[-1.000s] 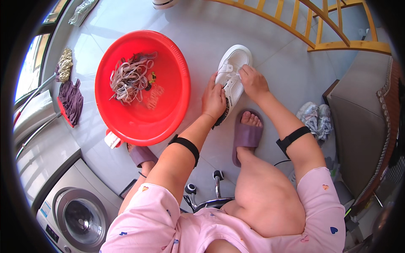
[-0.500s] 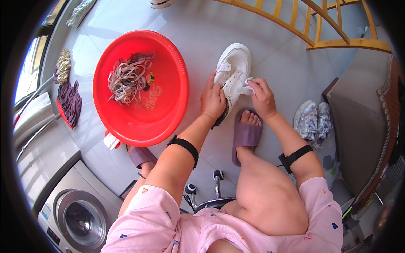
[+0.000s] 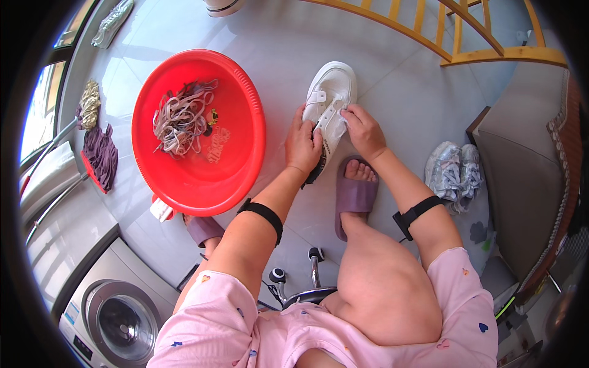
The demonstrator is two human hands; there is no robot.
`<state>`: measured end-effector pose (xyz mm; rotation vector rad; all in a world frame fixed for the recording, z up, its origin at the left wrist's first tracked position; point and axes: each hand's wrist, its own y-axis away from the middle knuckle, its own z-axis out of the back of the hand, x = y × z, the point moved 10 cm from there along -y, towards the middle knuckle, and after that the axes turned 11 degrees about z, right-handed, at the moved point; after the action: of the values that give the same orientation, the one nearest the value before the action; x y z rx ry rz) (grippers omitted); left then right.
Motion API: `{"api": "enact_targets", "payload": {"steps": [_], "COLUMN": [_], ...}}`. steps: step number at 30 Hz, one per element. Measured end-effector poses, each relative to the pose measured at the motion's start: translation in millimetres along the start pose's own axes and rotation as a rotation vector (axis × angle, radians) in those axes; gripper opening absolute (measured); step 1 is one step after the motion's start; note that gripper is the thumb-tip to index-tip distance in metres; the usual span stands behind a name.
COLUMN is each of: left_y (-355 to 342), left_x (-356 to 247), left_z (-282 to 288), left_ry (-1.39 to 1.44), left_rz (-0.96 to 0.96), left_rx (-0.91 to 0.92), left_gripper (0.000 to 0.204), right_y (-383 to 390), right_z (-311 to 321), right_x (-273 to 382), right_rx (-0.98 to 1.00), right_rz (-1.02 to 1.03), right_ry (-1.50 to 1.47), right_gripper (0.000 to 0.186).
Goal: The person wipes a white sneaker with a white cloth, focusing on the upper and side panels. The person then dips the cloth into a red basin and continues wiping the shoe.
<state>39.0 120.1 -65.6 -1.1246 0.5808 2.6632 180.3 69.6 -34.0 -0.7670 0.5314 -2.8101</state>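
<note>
The left hand (image 3: 304,146) grips the side of the white shoe (image 3: 335,76), while the right hand (image 3: 365,132) pinches thin white material (image 3: 338,126) at its other edge — cloth or tissue, hard to tell — and it should work best with the left grip steady and the pinch light. The shoe is just right of the red basin (image 3: 205,193) holding tangled laces (image 3: 181,122); a purple slipper (image 3: 357,196) crowds its heel, with silvery shoes (image 3: 451,178) farther right.

Both forearms (image 3: 277,194) reach forward, the left grip (image 3: 304,145) curled, the right grip (image 3: 363,130) pinching.
</note>
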Motion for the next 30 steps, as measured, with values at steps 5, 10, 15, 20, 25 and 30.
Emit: {"api": "enact_targets", "payload": {"steps": [5,10,15,20,25,30], "left_y": [-1.1,-0.5,-0.4,1.6,1.5,0.8], "left_x": [1.1,-3.2,-1.7,-4.6,-4.2,-3.9], "left_z": [-2.5,-0.6,-2.3,1.4,2.4,1.6], "left_ry": [-0.029,-0.024,-0.045,-0.044,-0.031,-0.026], "left_rz": [0.007,-0.02,-0.024,-0.052,-0.02,-0.004], "left_rx": [0.017,0.021,0.021,-0.027,-0.011,0.0], "left_gripper": [0.013,0.013,0.013,0.014,0.015,0.015], "right_y": [-23.6,-3.5,4.3,-51.2,-69.0,-56.9], "right_z": [-17.1,-14.4,3.3,15.1,-11.0,-11.2], "right_x": [-15.3,-1.0,-7.9,-24.6,-21.6,-29.0], "right_rx": [0.067,0.1,0.121,0.059,0.355,0.486], "right_rz": [-0.029,-0.029,-0.163,-0.035,0.06,-0.019], "right_ry": [0.034,0.017,-0.138,-0.012,0.07,-0.083], "right_gripper": [0.023,0.024,0.023,0.019,0.017,0.016]}}
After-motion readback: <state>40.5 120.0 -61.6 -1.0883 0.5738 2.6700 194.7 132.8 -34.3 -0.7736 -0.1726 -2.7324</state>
